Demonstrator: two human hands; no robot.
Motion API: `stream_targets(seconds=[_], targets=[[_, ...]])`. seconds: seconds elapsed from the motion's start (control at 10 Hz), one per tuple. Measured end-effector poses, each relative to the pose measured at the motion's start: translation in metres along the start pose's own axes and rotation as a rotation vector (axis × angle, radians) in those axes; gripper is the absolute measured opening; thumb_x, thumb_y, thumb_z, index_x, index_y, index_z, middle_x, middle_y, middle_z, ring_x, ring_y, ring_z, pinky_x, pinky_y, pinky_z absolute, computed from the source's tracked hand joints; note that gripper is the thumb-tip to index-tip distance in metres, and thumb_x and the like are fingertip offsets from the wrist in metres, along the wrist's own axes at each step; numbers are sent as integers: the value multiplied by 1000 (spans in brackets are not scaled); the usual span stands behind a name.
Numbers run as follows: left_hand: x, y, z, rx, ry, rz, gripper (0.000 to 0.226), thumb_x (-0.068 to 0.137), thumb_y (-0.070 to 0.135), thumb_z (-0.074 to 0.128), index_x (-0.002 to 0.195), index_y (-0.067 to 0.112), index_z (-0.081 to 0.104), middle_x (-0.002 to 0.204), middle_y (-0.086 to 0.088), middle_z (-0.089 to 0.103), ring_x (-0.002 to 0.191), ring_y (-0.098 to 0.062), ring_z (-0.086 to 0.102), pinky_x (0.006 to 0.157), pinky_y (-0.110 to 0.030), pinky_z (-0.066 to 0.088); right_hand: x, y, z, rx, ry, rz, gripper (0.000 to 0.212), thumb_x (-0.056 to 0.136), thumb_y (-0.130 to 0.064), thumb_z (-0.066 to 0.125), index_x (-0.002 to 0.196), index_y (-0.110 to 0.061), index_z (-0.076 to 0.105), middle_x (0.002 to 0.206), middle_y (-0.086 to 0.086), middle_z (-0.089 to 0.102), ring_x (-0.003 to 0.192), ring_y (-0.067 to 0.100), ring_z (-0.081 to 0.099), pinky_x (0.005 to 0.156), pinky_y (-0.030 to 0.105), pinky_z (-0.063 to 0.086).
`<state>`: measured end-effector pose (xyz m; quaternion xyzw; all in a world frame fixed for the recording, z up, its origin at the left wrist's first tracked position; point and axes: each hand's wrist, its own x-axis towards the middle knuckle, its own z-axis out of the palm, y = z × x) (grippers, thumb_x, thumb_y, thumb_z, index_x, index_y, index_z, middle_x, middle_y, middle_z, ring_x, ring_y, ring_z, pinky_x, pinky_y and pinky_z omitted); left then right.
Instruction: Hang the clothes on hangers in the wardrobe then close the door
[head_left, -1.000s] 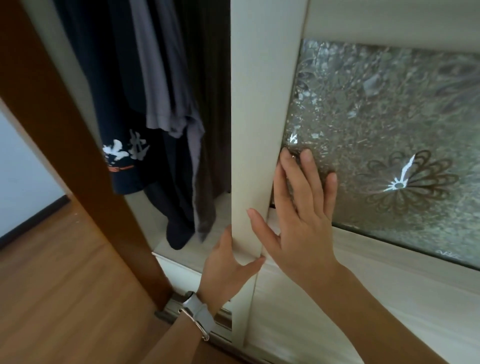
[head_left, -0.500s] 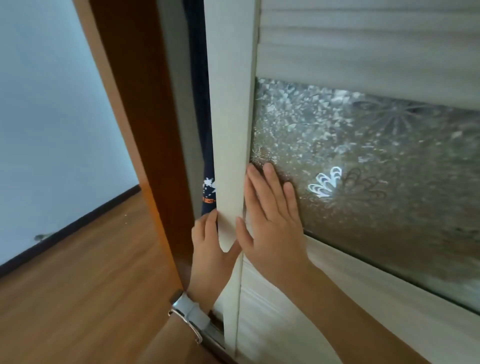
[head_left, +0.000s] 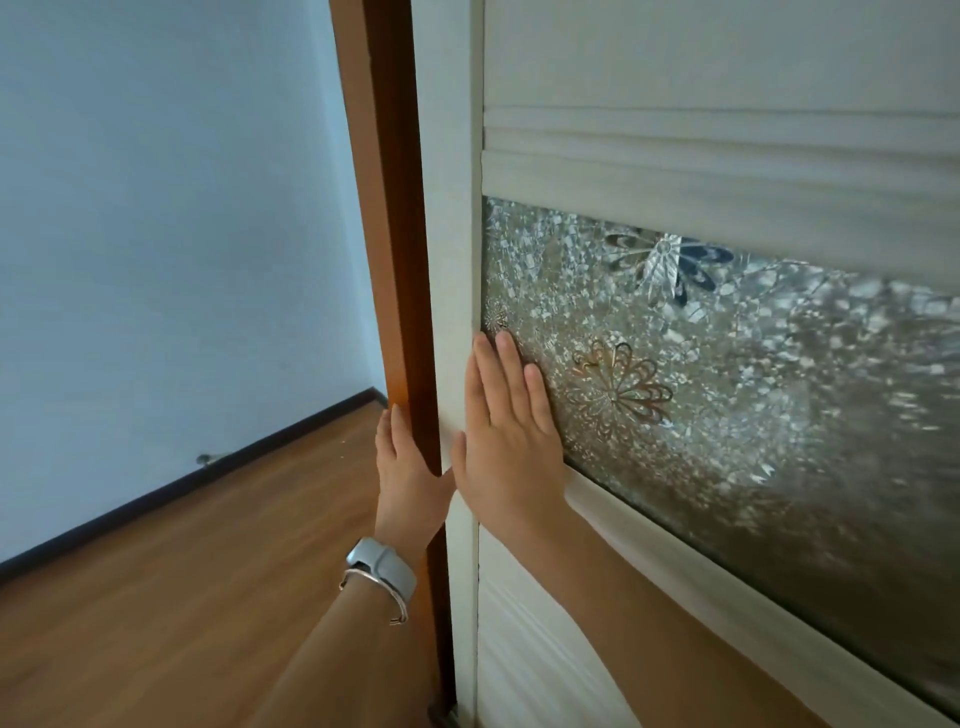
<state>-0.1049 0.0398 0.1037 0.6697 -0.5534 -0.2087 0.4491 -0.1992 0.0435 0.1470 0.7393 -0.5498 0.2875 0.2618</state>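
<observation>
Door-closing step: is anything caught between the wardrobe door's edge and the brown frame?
Nothing visible. The white door edge meets the brown frame with no gap or fabric showing. The left hand lies flat on the frame's front, thumb reaching the seam; the right hand presses the glass panel.

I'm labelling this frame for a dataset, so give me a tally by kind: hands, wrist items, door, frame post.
Hands: 2, left hand and right hand
Wrist items: 2, grey watch and thin bangle
Doors: 1, white sliding door
Frame posts: 1, brown wooden post
Total: 6
</observation>
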Motion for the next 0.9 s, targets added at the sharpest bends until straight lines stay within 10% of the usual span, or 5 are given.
stream_targets(seconds=[0.2, 0.4, 0.6, 0.8, 0.9], targets=[[29, -13, -6, 52, -51, 5, 72, 84, 43, 51, 144, 17, 20, 152, -4, 27, 142, -21, 26, 114, -39, 31, 16, -13, 12, -22, -22, 2, 60, 83, -26, 39, 140, -6, 34, 147, 5, 42, 139, 21, 33, 115, 34, -3], [36, -20, -5, 182, -118, 92, 80, 90, 21, 53, 148, 8, -1, 157, -5, 14, 143, -16, 21, 108, -15, 20, 19, -17, 20, -56, 2, 18, 62, 84, -25, 41, 142, -7, 25, 149, 3, 39, 141, 20, 25, 116, 35, -4], [34, -13, -11, 238, -144, 13, 81, 91, 27, 50, 148, 5, -4, 158, -8, 13, 142, -22, 24, 113, -29, 29, 20, -17, 13, -40, -9, -1, 57, 85, -22, 31, 140, -5, 33, 147, 5, 42, 140, 21, 31, 115, 34, -1], [1, 18, -35, 8, -154, 105, 37, 93, 19, 47, 130, 21, 47, 113, 15, 57, 111, -13, 57, 103, -36, 45, 16, 0, -20, 237, -87, -148, 52, 80, -27, 47, 127, -5, 55, 136, 8, 55, 133, 20, 44, 115, 38, 31], [-24, 42, -59, -387, -112, 145, 33, 92, 25, 51, 125, 26, 55, 120, 6, 65, 114, -10, 59, 102, -44, 46, 22, 18, -76, 709, -56, 81, 48, 91, -26, 49, 136, -13, 45, 138, -11, 44, 128, -1, 36, 107, 16, 33]])
